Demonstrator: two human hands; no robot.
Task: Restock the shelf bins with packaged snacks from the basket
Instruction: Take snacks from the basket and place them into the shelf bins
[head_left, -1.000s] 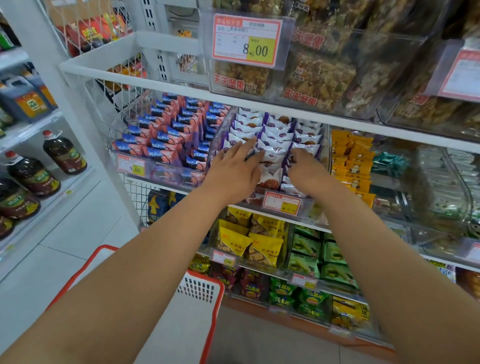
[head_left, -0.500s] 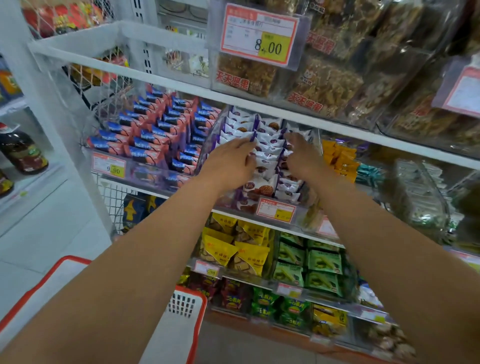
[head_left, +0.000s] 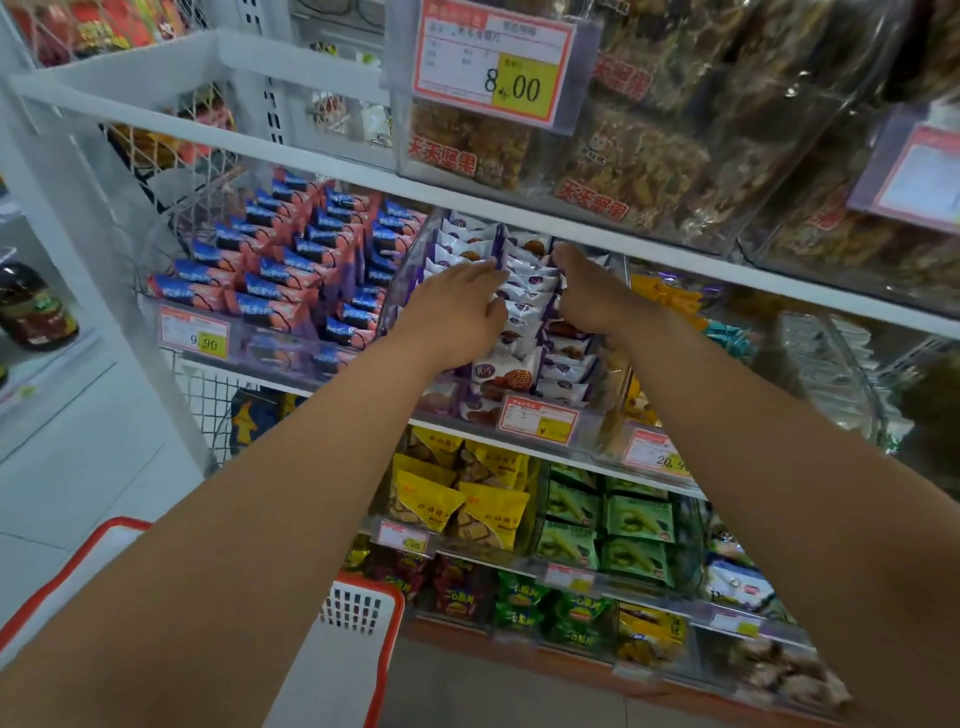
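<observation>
Evenly and brightly lit from overhead, with soft diffuse light and hardly any hard shadow, only dimness under the white shelf edge (head_left: 332, 166) above the fingers (head_left: 480, 273) of the left hand (head_left: 457, 312). Pale glare across the clear bin fronts (head_left: 779, 171) up and right of the fingers, washing out the packets behind. Sharpest around the fingers, smeared and soft toward the right edge and lower corners, with straight shelf lines bowed by wide-angle distortion.
</observation>
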